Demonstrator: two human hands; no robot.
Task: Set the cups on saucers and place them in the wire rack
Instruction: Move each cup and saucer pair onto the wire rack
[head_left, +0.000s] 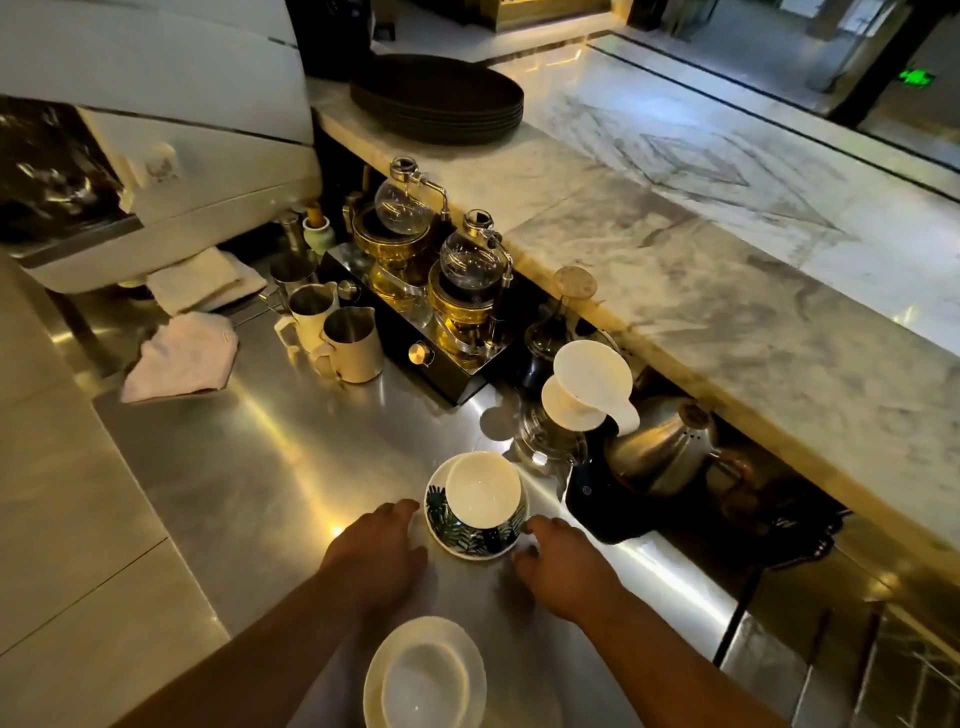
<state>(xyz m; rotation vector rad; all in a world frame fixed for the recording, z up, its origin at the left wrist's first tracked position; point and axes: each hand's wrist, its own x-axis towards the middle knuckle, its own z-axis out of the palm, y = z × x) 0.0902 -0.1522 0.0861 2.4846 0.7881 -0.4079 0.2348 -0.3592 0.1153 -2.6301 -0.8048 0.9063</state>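
A white cup (483, 491) with a dark leaf pattern stands on a matching saucer (470, 543) on the steel counter. My left hand (382, 545) lies just left of the saucer, fingers apart, holding nothing. To the saucer's right, my right hand (558, 558) has its fingertips at the rim, and it too is empty. A plain white cup on a white saucer (423, 675) sits near the bottom edge, between my forearms. No wire rack is clearly visible.
Behind the cup stand a white ceramic dripper (587, 389) on a glass server and a steel kettle (660, 447). Two gold siphon brewers (462, 291), milk pitchers (353, 343) and a cloth (182, 358) sit further left. A marble ledge (727, 270) with stacked dark trays (436, 98) runs along the right.
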